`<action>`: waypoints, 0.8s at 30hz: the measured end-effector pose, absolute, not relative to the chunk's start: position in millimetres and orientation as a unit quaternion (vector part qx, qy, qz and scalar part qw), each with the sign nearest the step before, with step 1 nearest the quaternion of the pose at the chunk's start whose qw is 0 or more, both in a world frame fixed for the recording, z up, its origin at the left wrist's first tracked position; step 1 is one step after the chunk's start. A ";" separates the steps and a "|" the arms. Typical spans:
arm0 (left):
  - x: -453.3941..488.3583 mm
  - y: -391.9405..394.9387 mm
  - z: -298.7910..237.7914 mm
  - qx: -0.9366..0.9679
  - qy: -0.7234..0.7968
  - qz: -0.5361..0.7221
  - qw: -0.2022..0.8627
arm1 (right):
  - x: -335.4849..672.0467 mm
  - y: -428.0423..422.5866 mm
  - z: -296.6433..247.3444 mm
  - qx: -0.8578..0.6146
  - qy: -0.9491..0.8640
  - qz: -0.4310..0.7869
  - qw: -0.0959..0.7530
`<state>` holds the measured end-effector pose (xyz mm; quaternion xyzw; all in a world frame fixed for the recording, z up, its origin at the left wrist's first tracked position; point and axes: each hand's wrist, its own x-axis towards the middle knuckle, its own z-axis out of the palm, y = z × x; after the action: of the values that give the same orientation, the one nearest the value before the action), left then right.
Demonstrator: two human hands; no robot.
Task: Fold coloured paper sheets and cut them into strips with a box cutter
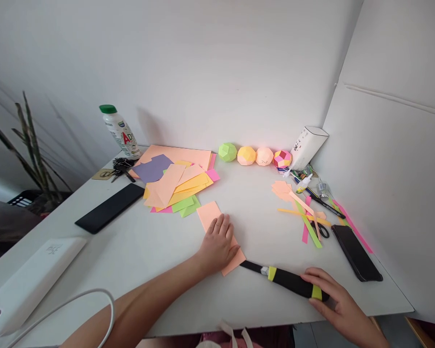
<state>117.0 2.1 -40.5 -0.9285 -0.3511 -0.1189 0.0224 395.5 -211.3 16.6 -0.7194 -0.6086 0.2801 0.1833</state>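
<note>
My left hand (217, 244) lies flat, fingers stretched out, pressing on a peach paper strip (210, 213) on the white table (137, 251). My right hand (342, 302) grips the handle of a black utility knife with yellow-green bands (286, 279). The knife lies low across the table, its blade end touching the strip's near right edge beside my left hand.
A pile of coloured paper sheets (177, 181) lies behind the strip. Several paper balls (255, 155) line the wall. Cut strips, scissors (322, 229), pens and a phone (355, 251) lie at right. Another phone (110, 207), keys, a bottle (119, 130) and a white device (29, 280) sit at left.
</note>
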 end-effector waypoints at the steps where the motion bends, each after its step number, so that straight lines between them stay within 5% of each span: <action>1: 116.8 1.7 -42.5 -0.930 -0.347 -0.118 0.024 | 393.9 -212.1 17.1 -0.719 -0.612 0.277 0.178; 24: 113.8 4.5 -44.8 -0.940 -0.324 -0.104 0.002 | 350.5 -197.2 33.6 -0.671 -0.645 0.351 0.102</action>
<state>113.8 4.5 -44.8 -0.9404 -0.3236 -0.1042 0.0023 350.5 -197.2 33.6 -0.6712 -0.6449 0.3511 0.1017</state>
